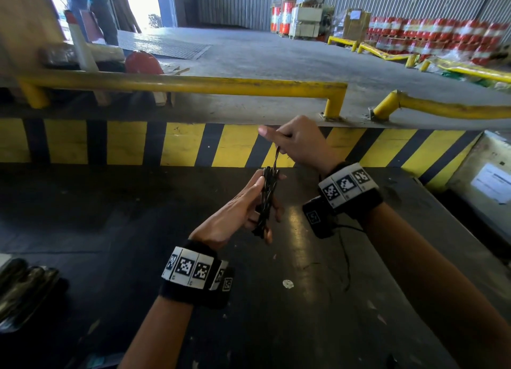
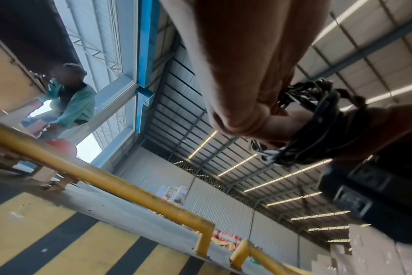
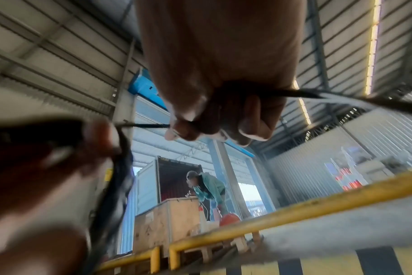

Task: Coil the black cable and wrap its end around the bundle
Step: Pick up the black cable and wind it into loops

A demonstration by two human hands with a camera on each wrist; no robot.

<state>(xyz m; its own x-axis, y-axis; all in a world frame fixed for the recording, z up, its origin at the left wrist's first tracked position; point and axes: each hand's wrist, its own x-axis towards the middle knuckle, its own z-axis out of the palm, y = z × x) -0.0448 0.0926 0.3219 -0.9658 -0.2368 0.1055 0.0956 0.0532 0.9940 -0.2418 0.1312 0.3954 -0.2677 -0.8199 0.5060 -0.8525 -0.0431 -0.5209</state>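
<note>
Across the upper half of the head view, a yellow rail (image 1: 193, 85) above a yellow-and-black striped edge (image 1: 179, 144); below, a dark floor (image 1: 138, 230) filling the lower frame. No bench under the hands.

At centre of the frame, the left hand (image 1: 235, 214) held up in the air, fingers and thumb curled around the bundle (image 1: 266, 200) of black cable, which stands nearly upright in the palm. Coiling looks done, judged from the tight dark loops seen in the left wrist view (image 2: 318, 126).

Just above, the right hand (image 1: 298, 144), closed as a fist, grip pinching the cable end (image 1: 276, 157) between thumb and fingers. Short taut piece of cable running from this fist down to the top of the bundle.

Step in hand, probably: winding the end around the bundle. To do well: keep the end under light tension, lay each turn close beside the last near the middle of the bundle, hold the left grip firm so loops do not spring out, and leave a short tail to tuck under a turn. Risk: slack turns slipping off.
</note>
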